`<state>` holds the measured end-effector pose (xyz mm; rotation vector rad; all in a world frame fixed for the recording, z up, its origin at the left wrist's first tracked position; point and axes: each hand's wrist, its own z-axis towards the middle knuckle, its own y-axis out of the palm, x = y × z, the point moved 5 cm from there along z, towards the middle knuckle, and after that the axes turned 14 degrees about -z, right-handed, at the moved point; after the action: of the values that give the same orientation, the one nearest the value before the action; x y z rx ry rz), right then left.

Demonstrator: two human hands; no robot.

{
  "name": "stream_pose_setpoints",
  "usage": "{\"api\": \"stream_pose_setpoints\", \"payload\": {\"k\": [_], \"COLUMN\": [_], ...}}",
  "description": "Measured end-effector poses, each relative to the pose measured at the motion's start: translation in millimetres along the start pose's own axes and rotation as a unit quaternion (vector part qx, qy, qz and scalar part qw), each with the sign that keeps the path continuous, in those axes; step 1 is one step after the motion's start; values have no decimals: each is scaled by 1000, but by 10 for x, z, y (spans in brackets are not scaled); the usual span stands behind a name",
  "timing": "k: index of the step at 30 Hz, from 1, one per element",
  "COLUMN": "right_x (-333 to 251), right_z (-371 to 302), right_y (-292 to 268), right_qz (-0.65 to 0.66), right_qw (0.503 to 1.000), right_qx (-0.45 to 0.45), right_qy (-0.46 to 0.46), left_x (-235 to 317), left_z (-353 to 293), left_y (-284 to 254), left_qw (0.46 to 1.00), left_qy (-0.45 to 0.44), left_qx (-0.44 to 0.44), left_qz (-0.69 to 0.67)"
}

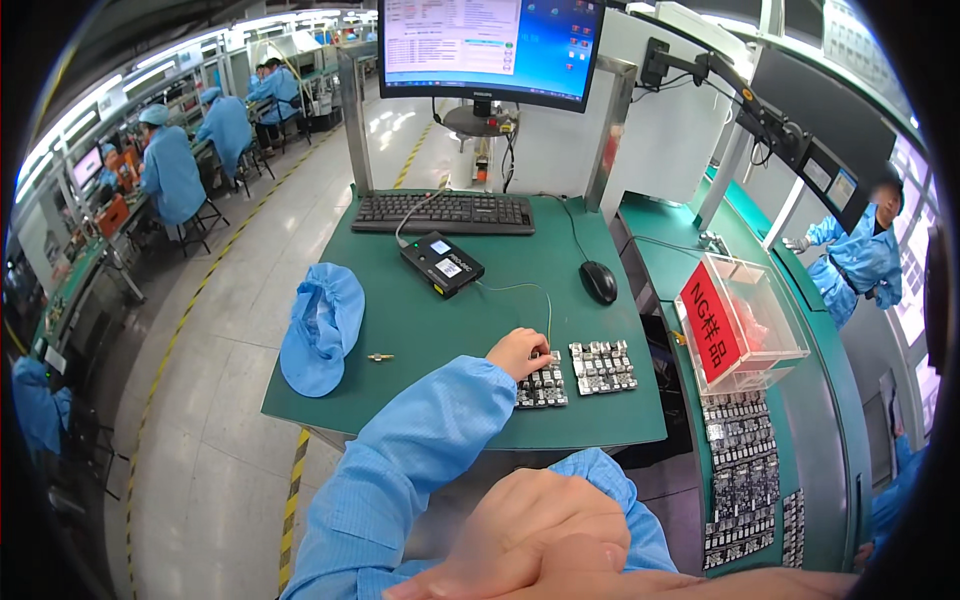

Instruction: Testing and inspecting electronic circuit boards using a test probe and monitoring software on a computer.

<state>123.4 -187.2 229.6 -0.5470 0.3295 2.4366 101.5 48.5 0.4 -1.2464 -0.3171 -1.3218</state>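
Note:
My left hand (pixel 520 353) reaches in over the table, fingers bent down and closed at the far end of a block of small metal-and-black electronic modules (pixel 543 391). A thin pale cable (pixel 530 287) runs from a black box (pixel 442 264) to these fingertips, which hide whatever they hold. Just right of it lies a second block of similar modules (pixel 603 368). My right hand (pixel 545 520) is large and close to the camera at the lower edge, in front of the table; its fingers are mostly hidden.
A blue cloth cap (pixel 322 328) and a small brass-coloured fitting (pixel 380 357) lie at left. Behind are a keyboard (pixel 445 213), mouse (pixel 598 282) and monitor (pixel 490 45). At right, a clear red-labelled box (pixel 760 335) stands beyond rows of modules (pixel 742 480). Other people work farther off.

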Motion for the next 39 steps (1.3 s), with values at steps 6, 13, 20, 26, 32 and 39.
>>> {"api": "stream_pose_setpoints", "payload": {"k": [6, 13, 20, 26, 32, 39], "right_x": [2, 52, 23, -45, 228, 361], "right_z": [4, -13, 39, 56, -262, -1264], "right_y": [-65, -18, 85, -189, -1691, -3231], "right_qz": [-43, -21, -10, -98, -808, -889], "right_qw": [997, 995, 999, 985, 588, 426], "right_qx": [-58, -97, -35, -74, 25, 119], "right_qy": [-9, -4, 4, -121, 17, 119], "left_x": [-3, 8, 15, 3, -35, 104], "left_z": [12, 0, 9, 3, 32, -4], "left_y": [4, 7, 5, -2, 12, -20], "left_qw": [1000, 1000, 1000, 1000, 1000, 1000], "left_qy": [-1, 2, 14, -13, 7, 8], "left_qx": [-7, -1, -1, -5, -9, 3], "left_qz": [1, -2, 3, -9, -10, 12]}}
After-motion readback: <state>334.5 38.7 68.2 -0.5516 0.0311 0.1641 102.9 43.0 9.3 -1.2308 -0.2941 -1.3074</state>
